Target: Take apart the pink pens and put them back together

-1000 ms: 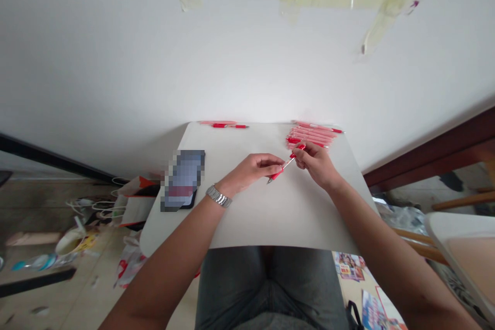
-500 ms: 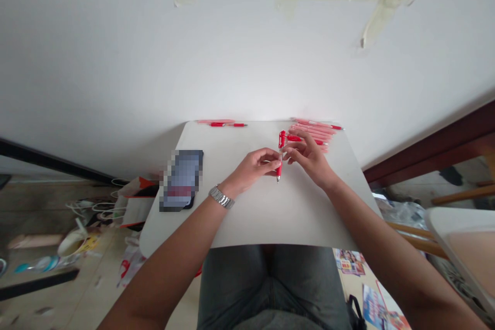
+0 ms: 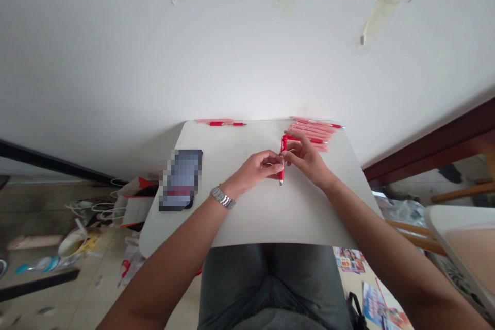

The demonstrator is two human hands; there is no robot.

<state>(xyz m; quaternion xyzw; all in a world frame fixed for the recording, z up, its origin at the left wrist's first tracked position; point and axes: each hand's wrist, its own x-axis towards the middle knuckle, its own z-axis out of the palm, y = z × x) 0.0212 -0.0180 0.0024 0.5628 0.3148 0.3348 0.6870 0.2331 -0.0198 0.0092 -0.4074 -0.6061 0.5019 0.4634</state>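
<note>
Left hand [image 3: 260, 167] grasping red pen [image 3: 281, 174], thumb and fingers pinched around lower part, metal tip pointing toward the person. Right hand [image 3: 309, 161] at the clip end, thumb against barrel, index finger by the top; can't tell if it grips or only touches. Pen sits between both hands, over the white surface [image 3: 247, 227]. Just behind right hand: pile of slim pink items [image 3: 315, 130] with red-gripped pens. More red and pink pens [image 3: 238, 124] at back left edge. Pixelated phone [image 3: 181, 178] lies left of left hand. Metal watch [image 3: 223, 197] on left wrist.
</note>
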